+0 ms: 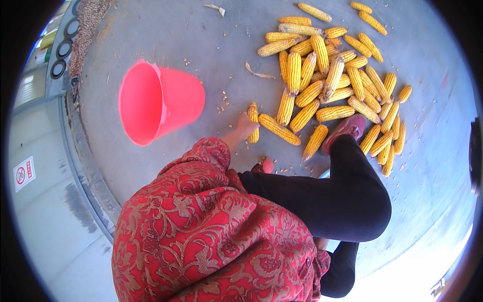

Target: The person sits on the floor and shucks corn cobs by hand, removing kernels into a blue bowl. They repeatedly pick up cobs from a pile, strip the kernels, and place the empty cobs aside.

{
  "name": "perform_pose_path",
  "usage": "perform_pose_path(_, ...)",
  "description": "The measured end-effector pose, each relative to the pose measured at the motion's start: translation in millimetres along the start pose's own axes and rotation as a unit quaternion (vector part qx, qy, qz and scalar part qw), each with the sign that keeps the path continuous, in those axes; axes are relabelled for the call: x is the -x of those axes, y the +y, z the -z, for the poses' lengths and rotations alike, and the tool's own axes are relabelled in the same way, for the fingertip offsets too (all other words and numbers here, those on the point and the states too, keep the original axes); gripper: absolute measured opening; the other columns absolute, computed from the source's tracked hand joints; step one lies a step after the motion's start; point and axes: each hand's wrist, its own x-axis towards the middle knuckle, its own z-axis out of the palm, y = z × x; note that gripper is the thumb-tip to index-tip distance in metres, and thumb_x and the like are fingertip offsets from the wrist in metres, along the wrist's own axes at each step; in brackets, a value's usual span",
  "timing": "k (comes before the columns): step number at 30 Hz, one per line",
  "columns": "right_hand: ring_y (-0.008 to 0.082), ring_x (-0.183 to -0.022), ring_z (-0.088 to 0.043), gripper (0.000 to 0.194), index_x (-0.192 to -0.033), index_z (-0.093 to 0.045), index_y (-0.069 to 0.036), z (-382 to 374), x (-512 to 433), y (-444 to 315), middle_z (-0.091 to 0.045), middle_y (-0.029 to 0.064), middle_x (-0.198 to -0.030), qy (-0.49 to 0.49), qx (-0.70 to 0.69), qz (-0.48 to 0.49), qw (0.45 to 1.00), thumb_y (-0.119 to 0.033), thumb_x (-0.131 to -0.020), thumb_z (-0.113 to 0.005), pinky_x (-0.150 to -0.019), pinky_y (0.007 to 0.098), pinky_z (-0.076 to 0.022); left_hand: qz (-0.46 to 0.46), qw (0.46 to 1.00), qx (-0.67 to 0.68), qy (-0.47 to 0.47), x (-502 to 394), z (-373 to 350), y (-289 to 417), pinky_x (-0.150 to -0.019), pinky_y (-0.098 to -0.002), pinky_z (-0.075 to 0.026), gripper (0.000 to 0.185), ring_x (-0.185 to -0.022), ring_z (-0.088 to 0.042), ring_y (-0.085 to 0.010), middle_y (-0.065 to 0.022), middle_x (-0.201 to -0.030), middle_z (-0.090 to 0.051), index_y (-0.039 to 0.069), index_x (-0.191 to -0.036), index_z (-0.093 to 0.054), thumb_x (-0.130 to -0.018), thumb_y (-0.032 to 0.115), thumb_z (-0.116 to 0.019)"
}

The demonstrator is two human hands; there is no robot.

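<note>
My left hand point(246, 125) reaches out from a red patterned sleeve and grips a yellow ear of corn point(253, 132) near its middle, low over the floor. Just right of it, another ear of corn point(280, 129) lies on the floor, at the edge of a large loose pile of husked ears point(334, 75). Left of my left hand, a pink plastic bucket point(183, 94) lies on its side with its mouth facing left. My right hand is out of view; a bit of skin shows by the right sleeve point(320, 260), below my bent leg.
My shoe point(349, 130) is against the pile. A blue rim point(325, 174) peeks out beside my leg. Loose kernels point(223, 100) and a dry husk strip point(259, 72) lie on the concrete floor point(226, 45). At the left stands a pale wall panel point(45, 132) with a sign.
</note>
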Motion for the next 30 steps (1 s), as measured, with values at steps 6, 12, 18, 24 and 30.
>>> perform_pose_path(6, 0.0277, -0.093, -0.064, 0.023, -0.103, -0.064, -0.004, 2, -5, -1, -0.066, 0.0126, -0.101, -0.007, 0.012, 0.004, 1.000, -0.019, -0.086, -0.058, -0.075, 0.0362, -0.0509, 0.041, 0.965, 0.258, -0.022, -15, 35, 52, -0.072, -0.0378, -0.051, 0.044, -0.086, -0.062, -0.0243, -0.0151, -0.094, -0.060, -0.005, -0.106, -0.048, -0.072, 0.010, -0.071)
perform_pose_path(12, 0.0277, -0.093, -0.064, 0.023, -0.103, -0.064, -0.004, 3, -6, 1, -0.066, 0.0127, -0.101, -0.011, 0.022, -0.001, 1.000, -0.019, -0.087, -0.058, -0.074, 0.0363, -0.0509, -0.001, 0.953, 0.286, -0.104, -20, 15, 95, -0.076, -0.0352, -0.050, 0.040, -0.087, -0.062, -0.0217, -0.0124, -0.099, -0.063, -0.002, -0.111, -0.056, -0.075, 0.010, -0.069)
perform_pose_path(18, 0.0278, -0.093, -0.063, 0.023, -0.103, -0.064, -0.004, 5, -3, 1, -0.066, 0.0127, -0.101, -0.014, 0.027, -0.011, 0.999, -0.020, -0.087, -0.058, -0.074, 0.0364, -0.0509, -0.177, 0.982, 0.004, 0.062, -86, 31, 140, -0.089, -0.0375, -0.047, 0.043, -0.104, -0.060, -0.0283, -0.0178, -0.115, -0.061, 0.002, -0.114, -0.059, -0.073, 0.014, -0.066)
perform_pose_path(24, 0.0278, -0.093, -0.063, 0.023, -0.103, -0.064, -0.004, 7, 12, 4, -0.066, 0.0127, -0.101, 0.002, 0.016, -0.045, 0.999, -0.020, -0.087, -0.058, -0.073, 0.0364, -0.0509, -0.219, 0.970, -0.079, 0.074, -150, 41, 211, -0.103, -0.0395, -0.037, 0.058, -0.123, -0.044, -0.0340, -0.0198, -0.132, -0.047, 0.004, -0.129, -0.047, -0.074, 0.018, -0.056)
perform_pose_path(30, 0.0278, -0.092, -0.063, 0.023, -0.103, -0.064, -0.004, 8, 29, 6, -0.066, 0.0127, -0.102, 0.013, 0.006, -0.080, 0.997, -0.020, -0.087, -0.058, -0.073, 0.0365, -0.0509, -0.230, 0.950, -0.206, 0.055, -155, 20, 254, -0.105, -0.0423, -0.036, 0.072, -0.126, -0.041, -0.0371, -0.0205, -0.136, -0.044, 0.004, -0.137, -0.039, -0.072, 0.025, -0.065)
